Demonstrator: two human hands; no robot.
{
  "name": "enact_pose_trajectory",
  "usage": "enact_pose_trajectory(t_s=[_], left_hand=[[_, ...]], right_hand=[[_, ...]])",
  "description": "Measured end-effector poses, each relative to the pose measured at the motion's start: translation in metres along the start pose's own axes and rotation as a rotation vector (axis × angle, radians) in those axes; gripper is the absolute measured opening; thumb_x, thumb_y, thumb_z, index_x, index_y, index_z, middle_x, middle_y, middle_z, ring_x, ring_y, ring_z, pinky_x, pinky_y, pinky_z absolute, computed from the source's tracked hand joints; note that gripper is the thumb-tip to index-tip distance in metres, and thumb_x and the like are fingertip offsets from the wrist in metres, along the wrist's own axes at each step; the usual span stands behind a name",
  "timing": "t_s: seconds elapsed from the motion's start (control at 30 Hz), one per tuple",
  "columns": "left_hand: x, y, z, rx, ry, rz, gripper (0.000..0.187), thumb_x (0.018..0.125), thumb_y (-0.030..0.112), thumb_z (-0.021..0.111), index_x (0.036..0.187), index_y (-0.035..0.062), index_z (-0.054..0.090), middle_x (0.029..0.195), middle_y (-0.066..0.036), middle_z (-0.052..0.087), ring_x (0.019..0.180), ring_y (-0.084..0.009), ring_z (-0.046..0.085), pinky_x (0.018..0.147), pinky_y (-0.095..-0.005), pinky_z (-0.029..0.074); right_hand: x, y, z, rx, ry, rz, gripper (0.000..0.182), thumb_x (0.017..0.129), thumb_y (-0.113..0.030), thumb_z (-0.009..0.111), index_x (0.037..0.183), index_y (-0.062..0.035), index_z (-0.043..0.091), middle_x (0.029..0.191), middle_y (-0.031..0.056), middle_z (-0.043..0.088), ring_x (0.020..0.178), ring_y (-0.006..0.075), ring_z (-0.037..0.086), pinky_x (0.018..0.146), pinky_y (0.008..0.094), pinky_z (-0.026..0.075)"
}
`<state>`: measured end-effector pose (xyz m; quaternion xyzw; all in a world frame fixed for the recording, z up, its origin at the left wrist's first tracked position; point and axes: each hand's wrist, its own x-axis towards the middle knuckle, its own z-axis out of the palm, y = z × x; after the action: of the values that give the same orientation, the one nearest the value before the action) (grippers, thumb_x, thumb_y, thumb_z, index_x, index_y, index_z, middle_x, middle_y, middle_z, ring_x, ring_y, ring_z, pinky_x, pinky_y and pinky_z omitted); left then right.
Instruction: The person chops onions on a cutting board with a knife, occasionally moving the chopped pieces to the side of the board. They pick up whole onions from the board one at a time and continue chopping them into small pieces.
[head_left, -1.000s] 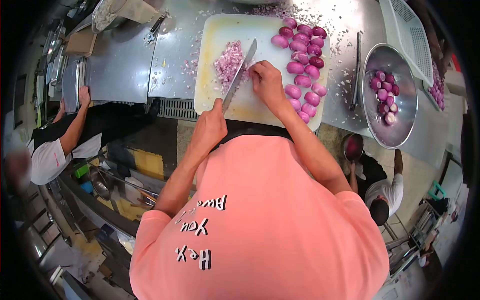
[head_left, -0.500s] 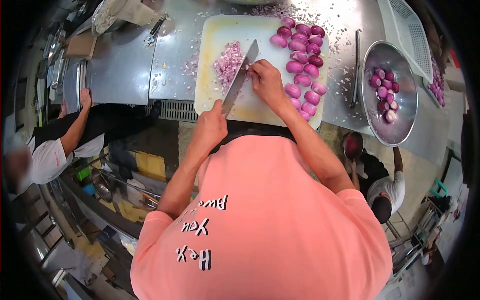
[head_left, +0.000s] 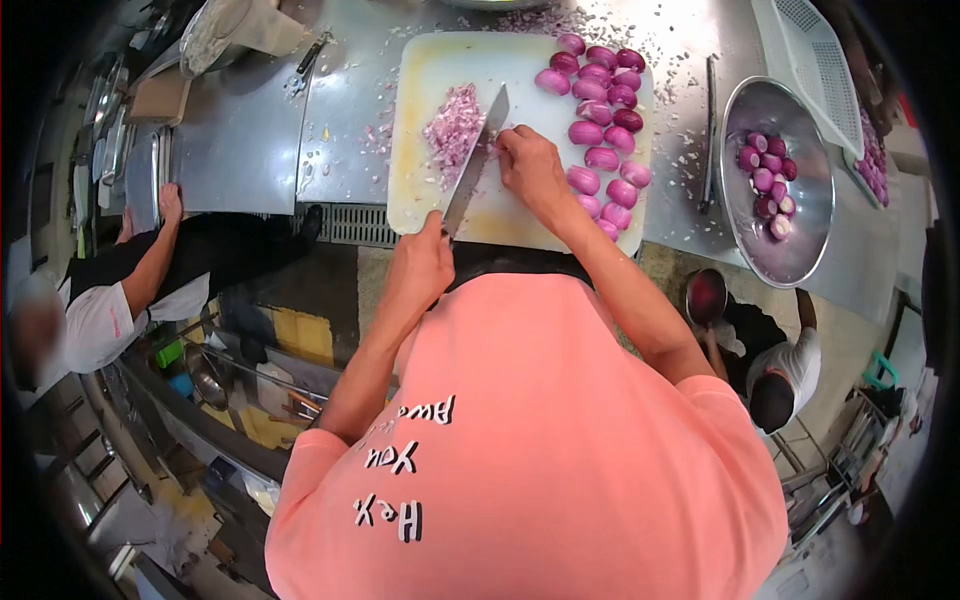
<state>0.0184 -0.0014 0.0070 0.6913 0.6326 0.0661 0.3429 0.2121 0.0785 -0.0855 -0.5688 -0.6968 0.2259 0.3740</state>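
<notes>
My left hand (head_left: pixel 422 262) is closed round the handle of a kitchen knife (head_left: pixel 474 165), its blade angled up and away across the white cutting board (head_left: pixel 530 225). Beside the blade, the fingers of my right hand (head_left: pixel 532 172) are bent and pinched on a small piece of onion, mostly hidden by the fingertips. A heap of chopped onion (head_left: pixel 455 130) lies left of the blade. Peeled purple onions (head_left: pixel 602 159) stand in rows along the board's right side.
To the right are a metal bowl (head_left: pixel 800 235) of onions, a dark rod (head_left: pixel 710 140) and a white perforated basket (head_left: pixel 815 70). Onion scraps litter the steel counter (head_left: pixel 345 150). One person (head_left: pixel 120 290) stands at left; another person (head_left: pixel 785 365) is low at right with a bowl (head_left: pixel 706 296).
The knife tip has shifted slightly left and lower, and my right hand has moved a little with it. The person at lower right has leaned slightly.
</notes>
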Motion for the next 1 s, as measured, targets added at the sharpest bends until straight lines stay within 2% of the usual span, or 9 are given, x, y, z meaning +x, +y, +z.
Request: enact_pose_trajectory(t_s=[0.17,0.33,0.4,0.53,0.77,0.83,0.9,0.97,1.0], left_hand=[[0.003,-0.011,0.018,0.031,0.021,0.039,0.023,0.091,0.005,0.053,0.112,-0.0031,0.049,0.075,-0.027,0.062,0.079,-0.0478,0.062,0.066,-0.053,0.045],[0.002,0.0,0.005,-0.026,0.008,0.054,0.026,0.091,0.006,0.053,0.115,-0.0025,0.049,0.075,-0.029,0.062,0.078,-0.05,0.061,0.066,-0.0536,0.046],[0.005,-0.007,0.018,0.023,0.019,0.06,0.022,0.091,0.006,0.054,0.11,-0.0023,0.049,0.073,-0.028,0.061,0.075,-0.0485,0.061,0.063,-0.0529,0.045],[0.002,0.007,-0.004,-0.076,-0.04,0.024,0.024,0.091,0.006,0.054,0.112,-0.0035,0.049,0.073,-0.027,0.062,0.073,-0.0494,0.061,0.062,-0.0534,0.045],[0.01,-0.008,0.014,-0.042,0.02,0.122,0.027,0.09,0.006,0.054,0.115,-0.0037,0.05,0.073,-0.03,0.062,0.073,-0.0497,0.061,0.064,-0.0536,0.046],[0.003,0.005,0.003,-0.026,-0.076,0.048,0.031,0.09,0.006,0.055,0.118,-0.0039,0.051,0.076,-0.031,0.062,0.078,-0.0489,0.062,0.068,-0.0539,0.046],[0.004,-0.011,0.012,-0.029,-0.101,0.091,0.035,0.089,0.006,0.056,0.122,-0.0032,0.051,0.079,-0.029,0.064,0.076,-0.0465,0.064,0.065,-0.0496,0.048],[0.014,-0.039,0.023,-0.188,-0.117,0.153,0.035,0.089,0.007,0.057,0.122,-0.0028,0.051,0.076,-0.024,0.066,0.068,-0.0388,0.066,0.062,-0.0444,0.048],[0.02,-0.046,0.02,-0.245,-0.095,0.154,0.034,0.089,0.007,0.058,0.121,-0.0026,0.051,0.069,-0.018,0.064,0.06,-0.0275,0.061,0.059,-0.0394,0.047]], right_hand=[[0.0,-0.002,0.0,0.008,0.015,0.008,0.008,0.08,0.002,0.057,0.087,0.0028,0.063,0.08,0.0232,0.06,0.077,0.0436,0.061,0.069,0.0496,0.05],[-0.002,-0.003,-0.005,0.005,0.023,0.023,0.008,0.08,0.003,0.058,0.086,0.0033,0.063,0.08,0.0232,0.06,0.077,0.0433,0.062,0.069,0.0492,0.05],[-0.005,-0.001,-0.004,0.025,0.034,0.04,0.008,0.078,0.003,0.058,0.085,0.0029,0.063,0.08,0.0225,0.06,0.076,0.0431,0.062,0.07,0.0495,0.05],[-0.008,0.004,-0.011,-0.01,0.015,0.065,0.009,0.076,0.004,0.059,0.084,0.0028,0.064,0.081,0.0217,0.06,0.076,0.0423,0.062,0.069,0.0489,0.05],[0.029,0.041,-0.059,-0.072,0.286,0.025,0.017,0.073,0.005,0.057,0.086,0.0007,0.067,0.083,0.0201,0.062,0.078,0.0405,0.062,0.071,0.0467,0.05],[0.049,0.05,-0.062,-0.108,0.318,-0.019,0.019,0.074,0.005,0.056,0.087,0.0001,0.068,0.084,0.0198,0.063,0.078,0.0404,0.062,0.071,0.047,0.05],[0.063,0.057,-0.061,-0.131,0.253,-0.065,0.02,0.074,0.003,0.056,0.089,0.0003,0.069,0.085,0.0197,0.063,0.081,0.0403,0.062,0.074,0.048,0.049],[0.073,0.067,-0.051,-0.219,0.153,-0.035,0.021,0.075,0.002,0.058,0.092,-0.0006,0.07,0.089,0.0184,0.065,0.086,0.0383,0.063,0.077,0.0455,0.05],[0.076,0.069,-0.047,-0.302,0.051,-0.006,0.021,0.076,0.002,0.06,0.094,-0.0015,0.07,0.093,0.017,0.067,0.09,0.0364,0.063,0.079,0.0429,0.051]])
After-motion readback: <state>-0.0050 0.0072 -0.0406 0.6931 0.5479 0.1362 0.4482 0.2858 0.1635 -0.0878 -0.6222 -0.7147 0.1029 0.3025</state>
